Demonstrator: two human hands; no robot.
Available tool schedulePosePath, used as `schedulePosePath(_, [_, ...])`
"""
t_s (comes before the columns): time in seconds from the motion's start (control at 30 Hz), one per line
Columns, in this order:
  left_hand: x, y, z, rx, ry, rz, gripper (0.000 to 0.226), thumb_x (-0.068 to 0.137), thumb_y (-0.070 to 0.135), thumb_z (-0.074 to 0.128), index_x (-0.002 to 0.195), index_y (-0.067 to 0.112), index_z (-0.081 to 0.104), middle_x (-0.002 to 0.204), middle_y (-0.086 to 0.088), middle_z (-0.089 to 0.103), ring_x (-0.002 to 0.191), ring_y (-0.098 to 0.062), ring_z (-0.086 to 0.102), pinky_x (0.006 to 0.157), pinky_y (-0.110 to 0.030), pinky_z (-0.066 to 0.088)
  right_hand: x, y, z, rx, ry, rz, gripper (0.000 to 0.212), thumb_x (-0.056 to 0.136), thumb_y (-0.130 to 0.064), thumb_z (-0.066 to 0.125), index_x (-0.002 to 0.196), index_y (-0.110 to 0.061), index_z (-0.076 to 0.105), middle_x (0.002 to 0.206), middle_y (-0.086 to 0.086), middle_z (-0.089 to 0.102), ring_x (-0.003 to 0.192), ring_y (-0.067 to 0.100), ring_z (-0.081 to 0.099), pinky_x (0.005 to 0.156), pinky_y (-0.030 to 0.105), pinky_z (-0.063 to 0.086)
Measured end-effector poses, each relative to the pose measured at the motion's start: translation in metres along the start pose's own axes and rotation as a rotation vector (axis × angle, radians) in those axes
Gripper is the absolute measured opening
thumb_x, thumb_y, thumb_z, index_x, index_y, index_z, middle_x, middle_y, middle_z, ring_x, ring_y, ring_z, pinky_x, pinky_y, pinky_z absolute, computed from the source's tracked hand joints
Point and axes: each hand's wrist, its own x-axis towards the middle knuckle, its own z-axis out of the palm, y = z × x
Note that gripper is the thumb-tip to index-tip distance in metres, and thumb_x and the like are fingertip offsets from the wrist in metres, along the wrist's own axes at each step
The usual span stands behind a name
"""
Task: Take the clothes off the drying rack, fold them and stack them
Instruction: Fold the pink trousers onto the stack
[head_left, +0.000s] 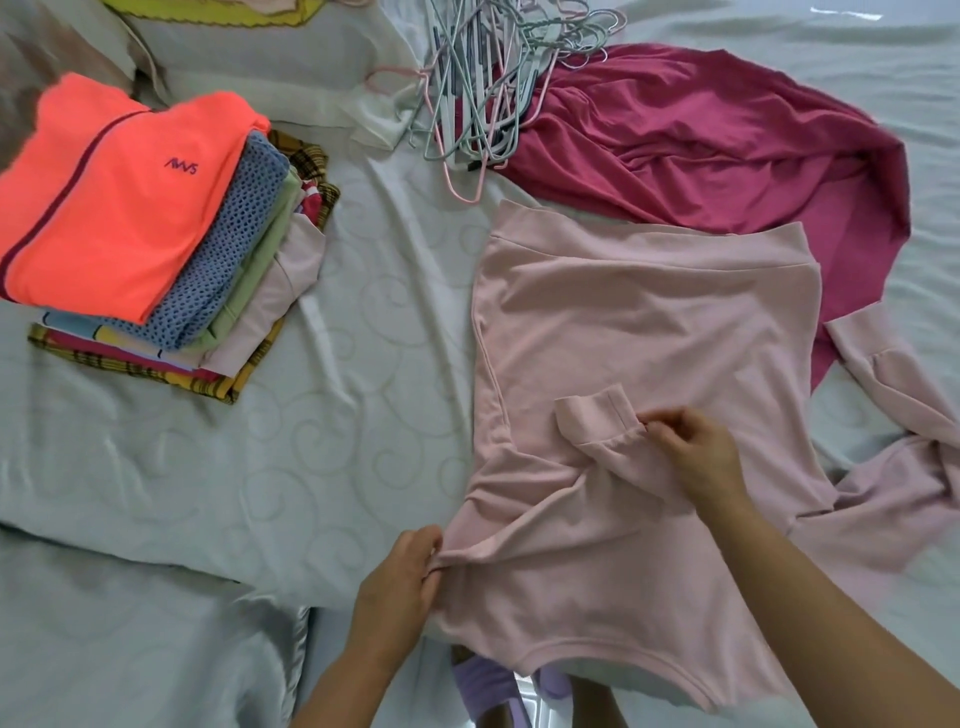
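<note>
Sweatshirt (649, 312), one, pink: left grip (400, 587) pinches its edge, right grip (696, 452) pinches its cuff (597, 421); one folded stack (130, 208) apart.

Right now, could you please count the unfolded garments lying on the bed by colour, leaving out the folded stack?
pale pink sweatshirt: 1, pinched by the left hand and the right hand
magenta garment: 1
Total: 2

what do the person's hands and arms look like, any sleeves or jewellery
Both the left hand and the right hand are bare, with no gloves, rings, watch or bracelet showing. The forearms are bare too; no sleeve reaches into view on either arm.
</note>
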Motion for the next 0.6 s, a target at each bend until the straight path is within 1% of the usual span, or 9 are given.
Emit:
schedulePosePath(0.03, [-0.004,-0.002,0.001,0.013,-0.006,0.029,0.037,0.069,0.056,0.023,0.101,0.04,0.031,0.099,0.01,0.041,0.082,-0.023,0.058,0.064,-0.028,0.036,0.0,-0.005,-0.007,0.165,0.013,0.052,0.01,0.085,-0.002,0.061,0.091,-0.008,0.066,0.079,-0.007,0.068,0.082,0.012,0.061,0.064,0.008,0.044])
schedulePosePath(0.1, [-0.009,-0.005,0.002,0.041,-0.013,0.067,0.032,0.073,0.051,0.028,0.102,0.039,0.035,0.097,0.009,0.037,0.074,-0.025,0.06,0.058,-0.031,0.042,-0.003,-0.014,-0.016,0.21,-0.005,0.11,0.021,0.085,-0.007,0.064,0.105,-0.005,0.061,0.094,0.0,0.066,0.089,0.015,0.059,0.073,0.013,0.045])
schedulePosePath(0.2, [-0.011,0.001,0.001,0.116,0.016,0.169,0.03,0.075,0.04,0.04,0.104,0.035,0.043,0.088,0.009,0.039,0.056,-0.013,0.056,0.043,-0.022,0.042,-0.005,-0.011,-0.009,-0.164,-0.147,0.188,0.038,0.082,-0.021,0.07,0.115,-0.007,0.058,0.101,0.005,0.06,0.092,0.02,0.055,0.079,0.027,0.041])
schedulePosePath(0.27, [-0.011,0.003,-0.001,0.155,0.019,0.207,0.026,0.075,0.038,0.043,0.101,0.033,0.045,0.085,0.01,0.039,0.051,-0.009,0.05,0.038,-0.02,0.038,-0.006,-0.011,0.002,-0.376,-0.171,0.15,0.025,0.083,-0.021,0.067,0.104,-0.008,0.066,0.093,0.007,0.064,0.088,0.023,0.058,0.073,0.025,0.038])
schedulePosePath(0.3, [-0.011,0.004,-0.002,0.164,0.016,0.22,0.023,0.075,0.037,0.043,0.097,0.032,0.044,0.085,0.009,0.039,0.051,-0.01,0.05,0.037,-0.021,0.036,-0.006,-0.013,0.005,-0.362,-0.14,0.135,0.017,0.083,-0.019,0.065,0.097,-0.01,0.068,0.089,0.006,0.065,0.087,0.023,0.058,0.072,0.025,0.038])
schedulePosePath(0.37, [-0.016,0.005,-0.005,0.167,-0.016,0.162,0.018,0.075,0.034,0.046,0.09,0.029,0.037,0.083,0.006,0.038,0.055,-0.018,0.051,0.043,-0.024,0.031,-0.007,-0.017,0.0,-0.14,-0.099,0.116,0.005,0.084,-0.011,0.063,0.082,-0.015,0.064,0.078,0.004,0.061,0.08,0.02,0.054,0.065,0.024,0.041])
schedulePosePath(0.47, [-0.021,-0.007,-0.01,0.246,-0.02,-0.026,0.031,0.082,0.025,0.05,0.083,0.032,0.019,0.07,0.003,0.032,0.067,-0.028,0.046,0.058,-0.03,0.028,-0.018,-0.014,-0.037,0.325,-0.049,0.097,0.025,0.089,0.001,0.051,0.079,-0.019,0.062,0.077,-0.001,0.061,0.075,0.012,0.053,0.065,0.019,0.044])
schedulePosePath(0.53, [-0.021,-0.007,-0.013,0.327,-0.013,0.035,0.043,0.071,0.017,0.059,0.078,0.031,0.018,0.066,0.008,0.03,0.057,-0.024,0.05,0.051,-0.027,0.026,-0.026,0.0,-0.069,0.469,0.02,0.07,0.035,0.088,0.008,0.045,0.079,-0.017,0.068,0.078,-0.004,0.067,0.078,0.002,0.06,0.073,0.015,0.05])
schedulePosePath(0.6, [-0.021,-0.007,-0.012,0.457,-0.038,0.148,0.04,0.054,0.022,0.06,0.074,0.023,0.025,0.058,0.011,0.031,0.038,-0.015,0.047,0.041,-0.021,0.017,-0.031,0.018,-0.095,0.581,0.136,0.142,0.045,0.085,0.012,0.044,0.069,-0.02,0.072,0.075,-0.009,0.068,0.078,-0.007,0.06,0.074,0.008,0.047])
